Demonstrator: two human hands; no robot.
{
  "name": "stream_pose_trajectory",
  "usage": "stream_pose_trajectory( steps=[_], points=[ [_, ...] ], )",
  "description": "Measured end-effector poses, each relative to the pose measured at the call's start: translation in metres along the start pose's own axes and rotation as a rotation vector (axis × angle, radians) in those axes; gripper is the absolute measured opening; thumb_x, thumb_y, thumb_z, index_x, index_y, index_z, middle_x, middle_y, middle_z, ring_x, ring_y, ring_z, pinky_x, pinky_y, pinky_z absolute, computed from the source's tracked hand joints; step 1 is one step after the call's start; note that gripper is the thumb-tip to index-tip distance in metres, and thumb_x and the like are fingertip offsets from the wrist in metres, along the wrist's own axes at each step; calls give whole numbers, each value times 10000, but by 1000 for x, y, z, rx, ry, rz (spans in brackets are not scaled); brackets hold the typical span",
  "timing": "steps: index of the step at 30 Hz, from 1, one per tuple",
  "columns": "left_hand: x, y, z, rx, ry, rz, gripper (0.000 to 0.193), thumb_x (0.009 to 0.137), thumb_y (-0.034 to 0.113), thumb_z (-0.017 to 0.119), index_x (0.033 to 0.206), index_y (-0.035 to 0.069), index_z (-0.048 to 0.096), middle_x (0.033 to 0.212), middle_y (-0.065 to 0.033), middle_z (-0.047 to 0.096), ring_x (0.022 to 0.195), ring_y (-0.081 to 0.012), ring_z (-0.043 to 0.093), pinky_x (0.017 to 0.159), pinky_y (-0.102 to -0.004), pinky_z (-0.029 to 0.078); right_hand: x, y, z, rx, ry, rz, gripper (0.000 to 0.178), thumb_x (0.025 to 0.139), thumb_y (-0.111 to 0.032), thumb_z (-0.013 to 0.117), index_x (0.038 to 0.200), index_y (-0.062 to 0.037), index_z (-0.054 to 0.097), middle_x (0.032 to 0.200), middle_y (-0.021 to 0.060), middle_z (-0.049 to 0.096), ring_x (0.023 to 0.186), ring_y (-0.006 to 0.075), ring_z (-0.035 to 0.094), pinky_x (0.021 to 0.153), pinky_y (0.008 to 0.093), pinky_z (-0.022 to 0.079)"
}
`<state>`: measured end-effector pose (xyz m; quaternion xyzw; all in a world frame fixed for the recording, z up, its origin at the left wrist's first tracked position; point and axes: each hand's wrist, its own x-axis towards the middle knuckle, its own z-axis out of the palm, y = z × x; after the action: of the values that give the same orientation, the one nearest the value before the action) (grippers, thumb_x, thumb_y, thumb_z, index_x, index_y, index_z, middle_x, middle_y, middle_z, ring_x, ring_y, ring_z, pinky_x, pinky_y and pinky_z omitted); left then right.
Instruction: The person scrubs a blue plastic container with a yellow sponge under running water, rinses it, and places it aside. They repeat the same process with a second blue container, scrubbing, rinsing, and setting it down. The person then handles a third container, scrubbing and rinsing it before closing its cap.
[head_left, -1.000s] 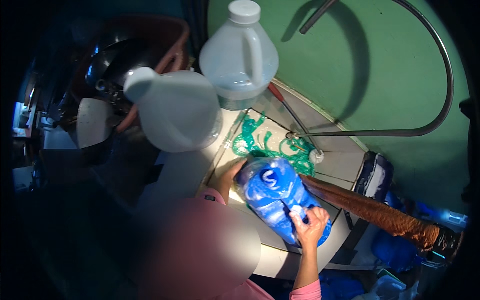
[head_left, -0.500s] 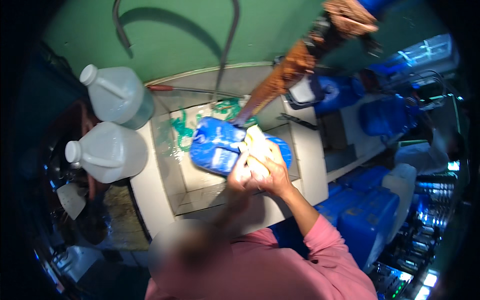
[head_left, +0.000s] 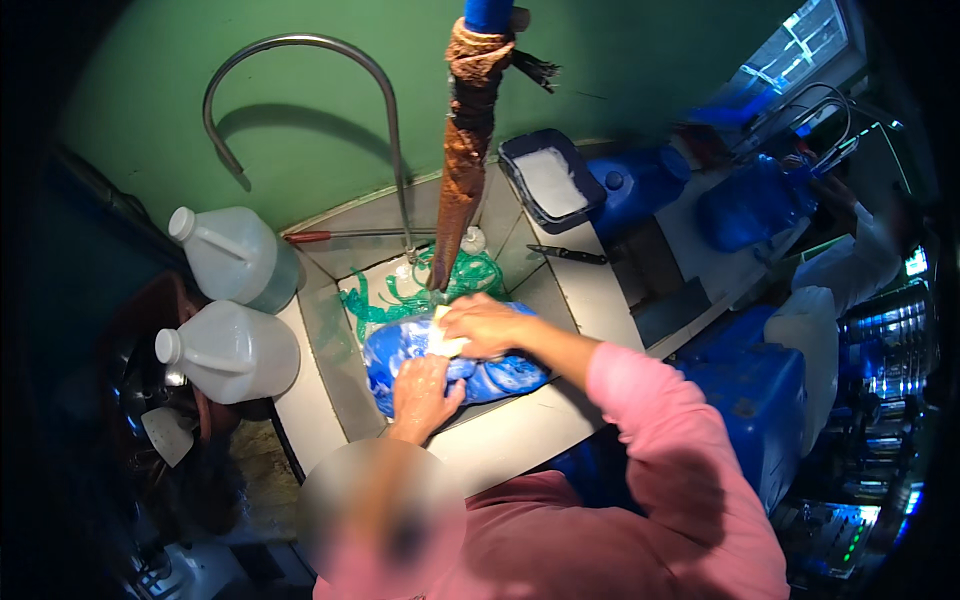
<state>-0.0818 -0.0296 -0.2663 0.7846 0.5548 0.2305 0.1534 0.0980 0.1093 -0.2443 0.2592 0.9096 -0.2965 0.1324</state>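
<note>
A blue plastic jerrycan [head_left: 515, 380], streaked with white suds, lies on its side in a tiled sink [head_left: 345, 385]. My right hand [head_left: 485, 325] is closed around a pale yellow sponge [head_left: 441, 340] and presses it on the jerrycan's upper surface. Next to it, my left hand [head_left: 420, 395] lies wet on the near side of the jerrycan, fingers stretched out. Just beyond my right hand, the lower end of a brown wrapped pipe [head_left: 462, 190] hangs over the sink. Green netting or strips [head_left: 470, 275] lie at the back of the basin.
Two whitish jugs [head_left: 240, 350] stand left of the sink. Along the right ledge are a black-handled knife [head_left: 567, 254] and a dark tub of white paste or powder [head_left: 553, 182]. A curved metal faucet [head_left: 390, 110] rises behind. Blue containers [head_left: 745, 405] stand at the right.
My hands, earlier together on the sponge above the jerrycan, are now apart: the right presses the sponge down, the left rests on the jerrycan. The view has turned, and the jerrycan appears lower.
</note>
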Motion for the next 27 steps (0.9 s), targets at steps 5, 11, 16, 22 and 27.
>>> stream_pose_trajectory(
  steps=[5, 11, 16, 22, 27],
  points=[
    [17, 21, -13, -75, -317, -173, 385, 786, 373, 794, 925, 28, 694, 796, -199, 711, 737, -390, 703, 666, -488, 541, -40, 30, 6, 171, 147, 247, 625, 823, -349, 710, 1410, -168, 594, 1367, 129, 598, 1303, 352, 511, 1109, 491, 389],
    [-28, 55, -58, -51, -152, -311, 340, 756, 380, 809, 921, 94, 731, 815, -181, 722, 760, -370, 712, 668, -475, 553, -52, 22, -44, 846, -146, 482, 626, 899, -479, 629, 1421, -136, 591, 1400, 148, 583, 1298, 316, 527, 1100, 420, 402],
    [-82, 104, -84, 35, -97, -213, 328, 751, 347, 802, 938, 107, 678, 824, -96, 679, 741, -301, 687, 653, -429, 540, 31, -50, -41, 228, -53, 17, 705, 897, -551, 617, 1435, -98, 573, 1566, 163, 402, 1447, 371, 321, 1198, 482, 217],
    [-121, 140, -86, 85, -67, -185, 342, 687, 314, 835, 923, 146, 655, 825, -28, 589, 746, -228, 613, 658, -383, 468, 143, -101, -68, -10, -82, 292, 652, 914, -550, 598, 1405, -122, 584, 1493, 154, 506, 1372, 356, 437, 1106, 528, 356],
    [-130, 129, -89, 99, 112, -163, 332, 713, 366, 808, 904, 158, 634, 807, -10, 560, 750, -205, 573, 649, -372, 421, 66, -94, -48, 44, -98, -392, 736, 957, -552, 551, 1522, -95, 431, 1510, 159, 495, 1366, 422, 415, 1115, 553, 348]
  ],
)
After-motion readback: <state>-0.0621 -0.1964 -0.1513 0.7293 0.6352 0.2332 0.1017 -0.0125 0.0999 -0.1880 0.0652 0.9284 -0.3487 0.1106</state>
